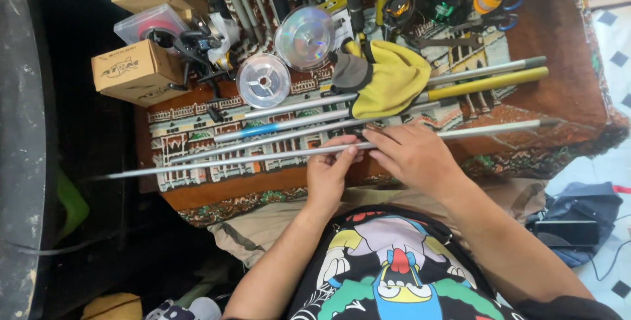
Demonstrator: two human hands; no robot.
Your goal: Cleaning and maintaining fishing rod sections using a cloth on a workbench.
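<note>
A long thin grey rod section (217, 162) lies across a patterned rug-covered table (539, 30), running from the far left to the right edge. My left hand (328, 172) pinches this rod near its middle with thumb and fingers. My right hand (413, 152) rests over the same rod just to the right, fingers curled around it. Several more grey rod sections (289, 123) lie parallel behind it, one with a blue band. A yellow and grey cloth (388, 80) covers the rear rods, one of them yellow (493, 83).
Two clear line spools (263, 80) and a round disc case (304, 37) sit behind the rods. Cardboard boxes (131, 70) and a fishing reel (197, 40) stand at the back left. Scissors and reels (499, 4) lie at the back right. A dark phone (566, 233) rests on a blue bag.
</note>
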